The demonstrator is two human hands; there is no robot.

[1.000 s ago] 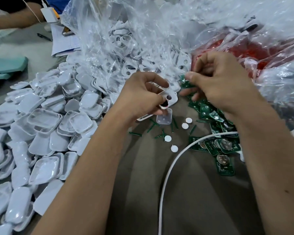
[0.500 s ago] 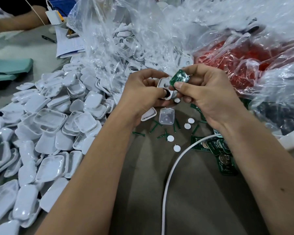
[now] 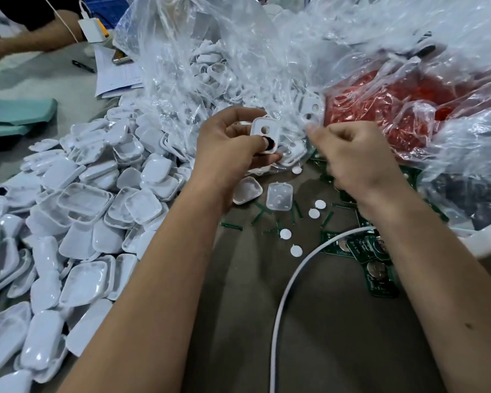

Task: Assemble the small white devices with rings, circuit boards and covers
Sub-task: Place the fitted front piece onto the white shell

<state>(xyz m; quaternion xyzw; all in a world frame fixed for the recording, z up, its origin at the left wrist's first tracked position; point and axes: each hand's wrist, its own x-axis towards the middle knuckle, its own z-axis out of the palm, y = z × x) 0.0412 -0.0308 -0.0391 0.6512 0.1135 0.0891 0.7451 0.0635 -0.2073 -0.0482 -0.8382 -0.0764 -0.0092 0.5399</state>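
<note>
Left hand [image 3: 233,146] grips a white shell [image 3: 264,134] upright; right hand [image 3: 355,154], blurred, grasp indeterminable, should seat the circuit board squarely, shell held steady.

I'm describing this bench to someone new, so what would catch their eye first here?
Probably the big heap of white covers spilling across the table's left side. Next, the left hand at centre, holding up a white housing with a round hole. Behind the right hand, a red bag glows through crumpled clear plastic.
</note>
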